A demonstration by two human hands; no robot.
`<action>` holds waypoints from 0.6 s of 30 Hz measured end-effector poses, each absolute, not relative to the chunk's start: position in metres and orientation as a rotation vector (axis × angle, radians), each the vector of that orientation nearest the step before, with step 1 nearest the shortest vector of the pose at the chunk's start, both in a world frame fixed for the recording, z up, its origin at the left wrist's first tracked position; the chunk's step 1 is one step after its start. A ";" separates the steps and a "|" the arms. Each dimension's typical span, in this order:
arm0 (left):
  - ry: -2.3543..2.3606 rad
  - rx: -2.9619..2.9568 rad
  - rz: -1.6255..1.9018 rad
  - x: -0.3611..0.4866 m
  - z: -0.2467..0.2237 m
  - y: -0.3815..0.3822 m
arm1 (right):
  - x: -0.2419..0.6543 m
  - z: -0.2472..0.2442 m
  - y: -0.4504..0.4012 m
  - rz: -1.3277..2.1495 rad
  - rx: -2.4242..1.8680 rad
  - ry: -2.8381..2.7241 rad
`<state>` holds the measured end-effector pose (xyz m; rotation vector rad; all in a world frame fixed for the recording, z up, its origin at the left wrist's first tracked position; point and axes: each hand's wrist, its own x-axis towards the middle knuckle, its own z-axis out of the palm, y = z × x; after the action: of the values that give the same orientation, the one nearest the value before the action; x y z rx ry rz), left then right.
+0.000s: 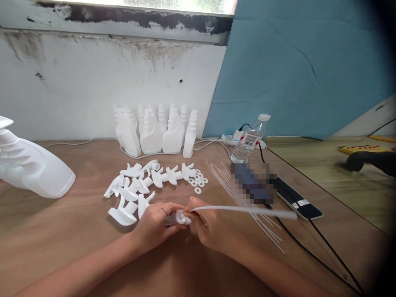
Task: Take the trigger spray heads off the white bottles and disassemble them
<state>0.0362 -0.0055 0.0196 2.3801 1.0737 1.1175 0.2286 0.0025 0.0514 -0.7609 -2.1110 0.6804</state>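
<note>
My left hand, with a ring on one finger, is closed around a white spray head at the lower middle. Against it, my right hand pinches one end of a translucent tube, whose free end points right. The tube's pinched end is at the spray head's opening; whether it is inside is hidden by my fingers. Loose white spray heads lie in a pile beyond my left hand. Small white washers are at the pile's right side, and more thin tubes lie to the right.
Several white bottles stand along the wall. A large white spray bottle is at the left. A clear water bottle, a blurred dark object, a black device and cables occupy the right side.
</note>
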 end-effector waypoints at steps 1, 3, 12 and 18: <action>1.065 2.386 1.126 0.037 0.020 -0.005 | 0.228 0.052 0.003 0.682 -0.765 -2.114; 1.055 2.396 1.131 0.037 0.021 -0.005 | 0.226 0.053 0.003 0.694 -0.762 -2.111; 1.070 2.375 1.112 0.035 0.017 -0.005 | 0.233 0.034 0.006 0.757 -0.838 -2.095; 1.058 2.369 1.044 0.036 0.021 -0.005 | 0.235 0.017 0.005 0.960 -0.876 -1.906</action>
<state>0.0359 -0.0052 0.0206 2.3690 1.0580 1.0437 0.2352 0.0050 0.0166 -0.8763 -1.9065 0.9600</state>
